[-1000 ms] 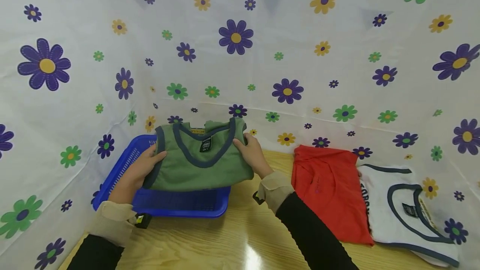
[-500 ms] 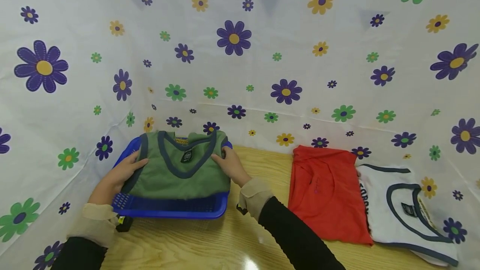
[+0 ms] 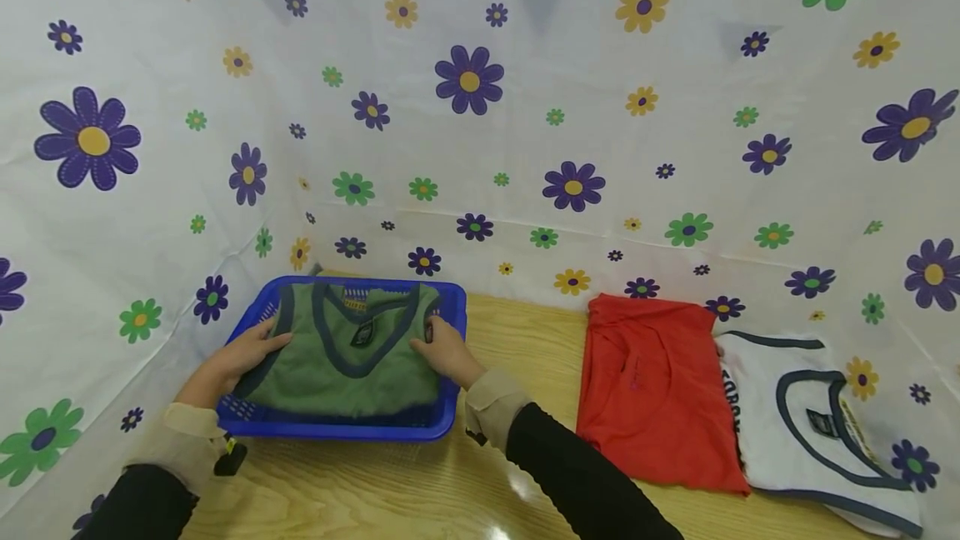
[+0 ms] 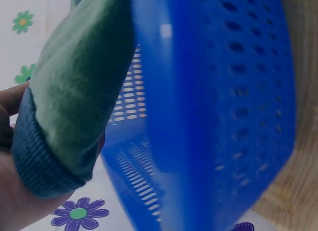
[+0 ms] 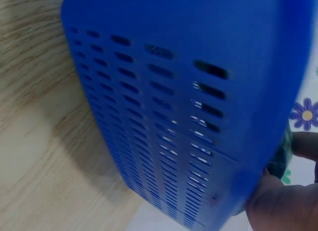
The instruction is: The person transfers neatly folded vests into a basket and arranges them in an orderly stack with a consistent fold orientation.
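Note:
A folded green sleeveless shirt (image 3: pixel 352 377) with dark blue-grey trim lies low within the blue plastic basket (image 3: pixel 345 432). My left hand (image 3: pixel 243 357) grips the shirt's left side, thumb on top, at the basket's left rim. On the opposite side my right hand (image 3: pixel 447 352) pinches the shirt's right edge near the armhole. In the left wrist view the green cloth (image 4: pixel 84 77) bulges beside the basket wall, its ribbed trim against the hand. The right wrist view shows mostly the perforated basket side (image 5: pixel 149 92), with fingers and a bit of green cloth beyond the rim.
A folded red garment (image 3: pixel 652 398) lies on the wooden table (image 3: pixel 525 332) to the right. Beside it is a folded white sleeveless shirt (image 3: pixel 787 423) with dark trim, slightly overlapping the red one's edge. A flower-printed cloth (image 3: pixel 480 148) hangs behind and at both sides.
Both hands have brought the green shirt left and down, from above the basket to inside its rim. The basket has straightened from its slanted position. The red and white garments have stayed put.

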Available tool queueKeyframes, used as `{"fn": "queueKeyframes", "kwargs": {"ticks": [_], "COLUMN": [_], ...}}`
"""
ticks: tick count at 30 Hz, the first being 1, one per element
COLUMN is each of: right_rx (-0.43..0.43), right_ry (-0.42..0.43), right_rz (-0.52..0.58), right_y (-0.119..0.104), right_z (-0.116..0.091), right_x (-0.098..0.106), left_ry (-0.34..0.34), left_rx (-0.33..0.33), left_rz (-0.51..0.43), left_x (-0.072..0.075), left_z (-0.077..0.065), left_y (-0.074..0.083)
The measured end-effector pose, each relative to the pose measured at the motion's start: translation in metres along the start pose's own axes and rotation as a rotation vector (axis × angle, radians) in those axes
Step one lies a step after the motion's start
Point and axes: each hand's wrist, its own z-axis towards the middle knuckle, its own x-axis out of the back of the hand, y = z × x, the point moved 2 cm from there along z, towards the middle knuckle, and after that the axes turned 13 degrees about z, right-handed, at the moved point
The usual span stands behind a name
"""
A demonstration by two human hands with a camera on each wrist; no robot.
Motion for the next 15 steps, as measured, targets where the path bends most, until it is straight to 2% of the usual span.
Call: {"fn": "queueKeyframes", "kwargs": {"ticks": [4, 7, 12, 15], "right_rx": [-0.004, 0.026, 0.065, 0.106], "right_ry": [-0.026, -0.039, -0.082, -0.124], "right_rz": [-0.048, -0.083, -0.134, -0.202], "right_y": [0.003, 0.004, 0.002, -0.001], "right_z": [0.001, 0.001, 0.002, 0.000], "right_x": [-0.006, -0.009, -0.013, -0.015], "left_ry": [0.004, 0.006, 0.022, 0.034], "left_rx": [0.020, 0.043, 0.061, 0.062], "left_rz": [0.052, 0.072, 0.078, 0.067], "left_x": [-0.003, -0.005, -0.006, -0.008], "left_z": [0.004, 0.006, 0.013, 0.016], "left_y": [-0.006, -0.010, -0.014, -0.019]}}
